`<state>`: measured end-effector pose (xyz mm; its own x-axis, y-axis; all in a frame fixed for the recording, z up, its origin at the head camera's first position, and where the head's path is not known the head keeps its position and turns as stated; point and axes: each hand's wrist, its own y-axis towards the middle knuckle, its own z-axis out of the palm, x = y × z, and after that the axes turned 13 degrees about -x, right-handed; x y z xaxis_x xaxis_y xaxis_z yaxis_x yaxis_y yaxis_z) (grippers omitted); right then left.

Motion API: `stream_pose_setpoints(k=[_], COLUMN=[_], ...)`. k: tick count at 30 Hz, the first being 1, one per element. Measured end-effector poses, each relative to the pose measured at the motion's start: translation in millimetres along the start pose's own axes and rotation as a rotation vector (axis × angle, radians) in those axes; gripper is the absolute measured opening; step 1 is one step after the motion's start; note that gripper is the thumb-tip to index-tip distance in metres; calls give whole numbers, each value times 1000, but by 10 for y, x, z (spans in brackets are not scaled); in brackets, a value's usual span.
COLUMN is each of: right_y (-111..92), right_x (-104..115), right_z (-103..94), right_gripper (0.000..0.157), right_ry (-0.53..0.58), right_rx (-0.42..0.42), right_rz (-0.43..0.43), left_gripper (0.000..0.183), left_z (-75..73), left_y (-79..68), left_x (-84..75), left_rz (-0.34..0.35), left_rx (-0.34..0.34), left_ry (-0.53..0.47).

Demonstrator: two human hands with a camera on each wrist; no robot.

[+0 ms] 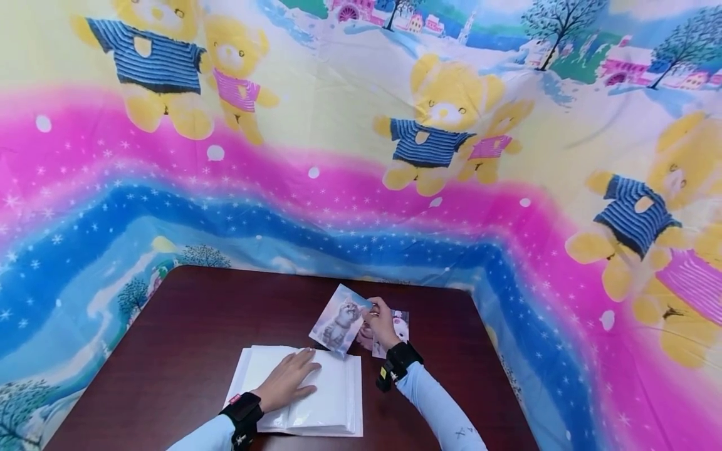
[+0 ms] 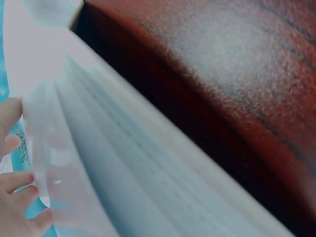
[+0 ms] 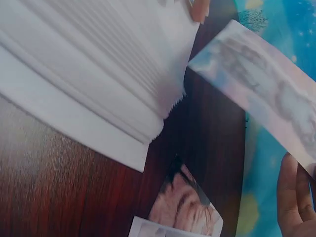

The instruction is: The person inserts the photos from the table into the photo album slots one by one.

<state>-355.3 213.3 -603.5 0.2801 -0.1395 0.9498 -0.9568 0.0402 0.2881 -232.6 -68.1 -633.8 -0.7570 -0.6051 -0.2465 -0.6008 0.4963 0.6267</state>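
Note:
An open photo album (image 1: pixel 333 404) with white, glossy sleeve pages lies on the table. My left hand (image 1: pixel 286 379) rests on its pages with fingers spread. At the album's upper right corner, my right hand (image 1: pixel 382 321) pinches a kitten photo (image 1: pixel 337 324) by its right edge, tilted. Seen from the right wrist, that photo (image 3: pixel 269 86) is off the table beside the album's thick stack of pages (image 3: pixel 94 64). Partly hidden behind my right hand lie more photos (image 1: pixel 402 326), one with a white animal. The left wrist view shows the page edges (image 2: pixel 143 163) up close.
The dark reddish-brown wooden table (image 1: pixel 186 326) extends around the album. A cloth (image 1: pixel 316 207) printed with teddy bears and snowflakes hangs behind the table and along its sides. In the right wrist view, a photo (image 3: pixel 185 205) with brownish fur lies on the wood.

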Motion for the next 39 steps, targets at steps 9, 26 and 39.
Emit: stream_pose_setpoints(k=[9,26,39], right_y=[-217,-281,-235], right_x=[650,475,304], right_z=[187,209,227], right_gripper=[40,45,43], right_ry=[73,42,-32], right_rx=[-52,-41,-9], right_rz=[187,288,202], left_gripper=[36,36,37], left_z=[14,60,49], left_y=[-21,-55,-93], left_x=[-28,5,8], left_rz=[19,68,44], left_rx=[-3,-105,-48], left_ry=[38,60,61])
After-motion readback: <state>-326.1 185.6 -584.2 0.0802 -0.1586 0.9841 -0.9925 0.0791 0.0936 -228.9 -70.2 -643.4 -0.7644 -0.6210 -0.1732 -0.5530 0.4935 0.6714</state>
